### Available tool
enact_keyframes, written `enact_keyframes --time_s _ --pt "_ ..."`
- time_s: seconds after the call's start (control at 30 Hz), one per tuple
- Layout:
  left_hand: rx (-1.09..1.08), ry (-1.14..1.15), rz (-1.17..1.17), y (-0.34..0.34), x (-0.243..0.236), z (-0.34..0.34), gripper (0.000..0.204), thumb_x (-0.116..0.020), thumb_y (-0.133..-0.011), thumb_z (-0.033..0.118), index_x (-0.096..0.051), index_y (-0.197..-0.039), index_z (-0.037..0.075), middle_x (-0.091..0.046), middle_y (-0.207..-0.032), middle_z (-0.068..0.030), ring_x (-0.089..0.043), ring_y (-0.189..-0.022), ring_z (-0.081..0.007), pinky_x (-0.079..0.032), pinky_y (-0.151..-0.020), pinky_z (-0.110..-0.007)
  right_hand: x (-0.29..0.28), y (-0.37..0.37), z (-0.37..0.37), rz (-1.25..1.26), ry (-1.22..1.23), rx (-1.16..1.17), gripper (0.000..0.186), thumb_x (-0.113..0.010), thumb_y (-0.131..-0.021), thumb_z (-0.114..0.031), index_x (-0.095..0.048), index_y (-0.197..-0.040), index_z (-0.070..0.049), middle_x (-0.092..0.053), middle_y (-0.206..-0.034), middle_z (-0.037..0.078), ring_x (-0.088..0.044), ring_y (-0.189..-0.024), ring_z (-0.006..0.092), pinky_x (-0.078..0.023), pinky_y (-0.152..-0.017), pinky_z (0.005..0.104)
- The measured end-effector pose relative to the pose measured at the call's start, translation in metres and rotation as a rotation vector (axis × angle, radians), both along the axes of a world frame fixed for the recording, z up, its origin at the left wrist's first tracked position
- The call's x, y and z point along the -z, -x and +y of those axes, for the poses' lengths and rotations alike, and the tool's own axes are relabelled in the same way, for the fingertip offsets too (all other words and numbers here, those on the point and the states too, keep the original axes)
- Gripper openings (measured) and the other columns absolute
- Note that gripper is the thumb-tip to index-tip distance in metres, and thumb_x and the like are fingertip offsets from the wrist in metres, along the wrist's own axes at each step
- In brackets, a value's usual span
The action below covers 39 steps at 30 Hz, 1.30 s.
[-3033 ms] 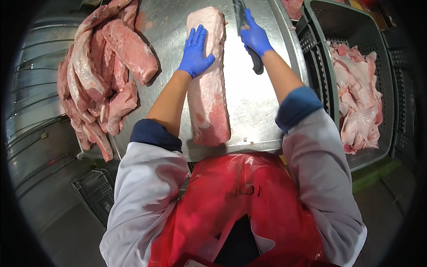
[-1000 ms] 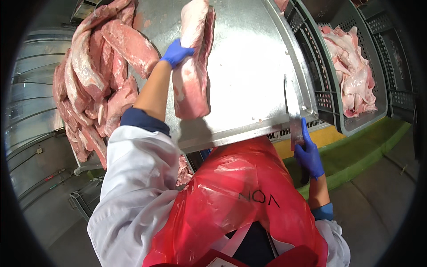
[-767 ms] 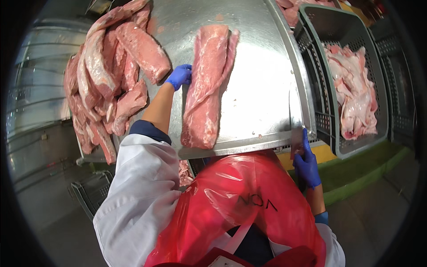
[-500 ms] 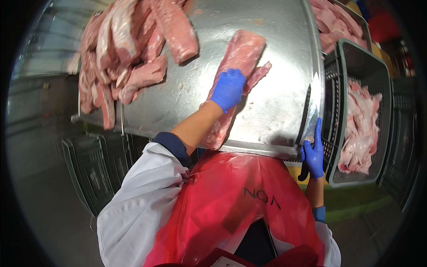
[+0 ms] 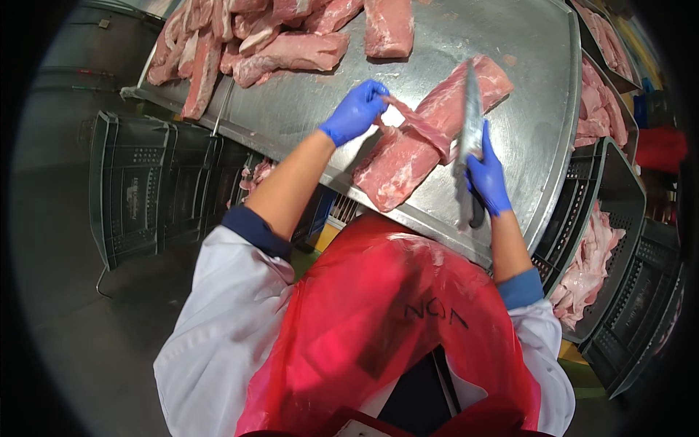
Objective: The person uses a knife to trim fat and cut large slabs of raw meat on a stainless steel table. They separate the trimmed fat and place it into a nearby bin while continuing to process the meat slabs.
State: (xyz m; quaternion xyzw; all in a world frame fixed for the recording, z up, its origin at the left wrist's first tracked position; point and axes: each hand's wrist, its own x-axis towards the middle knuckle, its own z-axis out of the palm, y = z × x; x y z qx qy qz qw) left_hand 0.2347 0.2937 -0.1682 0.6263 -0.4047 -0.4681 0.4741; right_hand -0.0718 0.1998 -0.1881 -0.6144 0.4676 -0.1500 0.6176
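A long piece of pink meat [image 5: 403, 164] lies slantwise on the metal table in front of me. Across its middle stretches a narrow strip of meat [image 5: 426, 131]. My left hand [image 5: 355, 115], in a blue glove, pinches the strip's left end and lifts it off the piece. My right hand [image 5: 489, 178], gloved too, is closed round the dark handle of a knife, with the forefinger stretched along it. The knife blade [image 5: 473, 98] points away from me, over the right part of the meat, slightly blurred. Whether it touches the meat I cannot tell.
Several meat pieces [image 5: 291, 57] are heaped at the table's far left. The metal table [image 5: 535, 138] has a raised rim. On the right, a grey crate [image 5: 608, 280] holds pale trimmings, with more meat-filled crates beyond. Dark crates [image 5: 149, 193] stand at the lower left.
My left hand has gone from pressing on the meat to gripping the strip's end. My right hand has brought the knife from the table's right edge to the meat. The view has shifted.
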Motion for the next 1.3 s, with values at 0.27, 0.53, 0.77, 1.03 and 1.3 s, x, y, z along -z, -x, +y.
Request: enact_keyframes --time_s 0.27,0.53,0.77,1.03,1.3 --pt "0.187 0.09 -0.079 0.005 -0.018 -0.037 0.02 -0.056 -0.093 0.012 -0.059 -0.11 0.002 -0.063 -0.092 -0.0069 -0.058 -0.079 -0.0136 -0.051 -0.071 -0.03 -0.01 -0.081 0.012 0.252 -0.144 -0.415 0.08 -0.048 -0.089 -0.005 -0.017 -0.162 -0.016 -0.06 -0.076 0.012 -0.056 -0.052 0.0167 -0.048 -0.047 0.0329" --pt "0.305 0.217 -0.22 -0.005 -0.033 -0.028 0.016 -0.057 -0.094 0.014 -0.06 -0.107 0.004 -0.061 -0.088 -0.005 -0.056 -0.079 -0.0121 -0.049 -0.074 -0.029 -0.054 -0.09 0.06 0.462 -0.054 -0.501 0.081 -0.048 -0.091 -0.004 -0.017 -0.163 -0.022 -0.056 -0.07 0.006 -0.053 -0.05 0.0129 -0.049 -0.049 0.0296" --pt "0.234 0.24 -0.046 -0.058 -0.035 0.009 0.013 -0.056 -0.098 0.01 -0.057 -0.111 0.006 -0.059 -0.093 0.0001 -0.055 -0.086 -0.0071 -0.049 -0.075 -0.025 -0.082 -0.058 0.09 0.495 -0.157 -0.728 0.075 -0.047 -0.094 -0.01 -0.017 -0.162 -0.018 -0.062 -0.078 0.012 -0.057 -0.053 0.0172 -0.051 -0.054 0.0335" --pt "0.136 0.403 -0.094 -0.087 -0.058 0.041 0.013 -0.056 -0.098 0.011 -0.059 -0.11 0.007 -0.058 -0.092 0.0004 -0.055 -0.085 -0.0073 -0.048 -0.078 -0.025 -0.078 -0.049 0.12 0.488 -0.068 -0.791 0.078 -0.049 -0.093 -0.011 -0.017 -0.162 -0.023 -0.061 -0.073 0.011 -0.057 -0.054 0.018 -0.051 -0.056 0.0337" --pt "-0.096 0.353 -0.005 -0.093 -0.115 0.099 0.02 -0.057 -0.098 0.016 -0.059 -0.115 0.006 -0.058 -0.091 -0.0013 -0.059 -0.083 -0.0096 -0.05 -0.073 -0.026 -0.094 -0.075 0.136 0.487 -0.253 -0.821 0.078 -0.048 -0.094 -0.01 -0.013 -0.163 -0.023 -0.064 -0.076 0.013 -0.059 -0.054 0.0164 -0.053 -0.055 0.0337"
